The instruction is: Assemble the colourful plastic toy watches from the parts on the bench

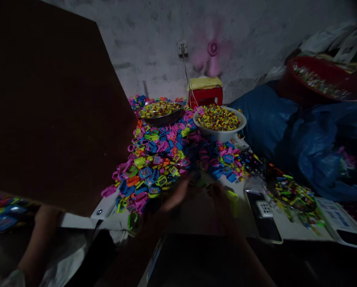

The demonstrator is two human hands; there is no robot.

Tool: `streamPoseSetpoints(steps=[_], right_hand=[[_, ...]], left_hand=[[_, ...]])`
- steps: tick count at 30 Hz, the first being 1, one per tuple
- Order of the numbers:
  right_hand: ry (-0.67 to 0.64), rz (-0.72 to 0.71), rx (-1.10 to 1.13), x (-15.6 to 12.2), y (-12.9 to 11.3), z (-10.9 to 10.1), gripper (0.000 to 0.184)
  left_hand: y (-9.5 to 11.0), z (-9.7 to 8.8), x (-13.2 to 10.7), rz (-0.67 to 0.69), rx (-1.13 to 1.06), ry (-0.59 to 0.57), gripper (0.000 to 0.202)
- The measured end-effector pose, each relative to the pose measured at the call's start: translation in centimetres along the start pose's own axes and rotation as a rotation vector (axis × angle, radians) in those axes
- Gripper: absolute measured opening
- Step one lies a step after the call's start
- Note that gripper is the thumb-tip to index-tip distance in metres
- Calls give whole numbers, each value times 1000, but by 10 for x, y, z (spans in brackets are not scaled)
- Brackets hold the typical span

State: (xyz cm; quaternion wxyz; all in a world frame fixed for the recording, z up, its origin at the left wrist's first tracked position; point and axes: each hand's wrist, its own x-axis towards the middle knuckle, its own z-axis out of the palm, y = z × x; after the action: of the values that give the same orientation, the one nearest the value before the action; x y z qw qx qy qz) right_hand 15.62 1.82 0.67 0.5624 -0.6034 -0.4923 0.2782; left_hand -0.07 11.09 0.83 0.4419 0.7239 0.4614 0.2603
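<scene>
Both hands are in deep shadow above the front of the white table (184,221). My left hand (178,195) reaches in beside the pile of toy watches (157,159), its fingers smeared by motion. Opposite it, my right hand (217,195) has its fingers closed together, and what is in them is too dark to make out. A dim greenish shape (200,182) lies between the hands. Just right of my right hand is a bright yellow-green piece (232,199). The toy watches are pink, blue, orange and green.
Behind the pile stand a metal bowl (163,118) and a white bowl (239,123) of small colourful pieces. A pink fan (213,63) spins on a red stool (200,95). A phone (266,229) lies to the right, near blue bags (316,139). A brown board (52,103) blocks the left; another person's arm (39,243) shows below.
</scene>
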Motion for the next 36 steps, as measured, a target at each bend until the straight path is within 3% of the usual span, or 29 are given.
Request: streamPoseSetpoints(steps=[2, 5, 11, 14, 19, 23, 27, 33, 36], right_hand=[[9, 6, -16, -11, 4, -3, 32], [-129, -37, -40, -35, 3, -8, 30], [-252, -35, -16, -95, -21, -15, 20], [-358, -93, 46, -118, -33, -21, 19], [-136, -41, -38, -135, -47, -40, 20], [-198, -57, -187, -140, -61, -51, 21], [-162, -132, -194, -149, -78, -49, 18], [-170, -3, -221, -164, -97, -48, 20], [-199, -14, -241, -167, -100, -51, 22]], left_hand=[[3, 1, -24, -43, 11, -32, 22], [12, 3, -59, -75, -103, -49, 31], [29, 24, -118, -216, -833, 38, 49], [38, 32, -142, -257, -1027, 41, 48], [61, 25, -172, -134, -755, 73, 47], [76, 15, -195, -13, -490, 59, 45], [82, 12, -213, 92, -231, 103, 39], [85, 8, -222, 254, 12, 47, 24], [86, 7, -224, 286, 56, 44, 22]])
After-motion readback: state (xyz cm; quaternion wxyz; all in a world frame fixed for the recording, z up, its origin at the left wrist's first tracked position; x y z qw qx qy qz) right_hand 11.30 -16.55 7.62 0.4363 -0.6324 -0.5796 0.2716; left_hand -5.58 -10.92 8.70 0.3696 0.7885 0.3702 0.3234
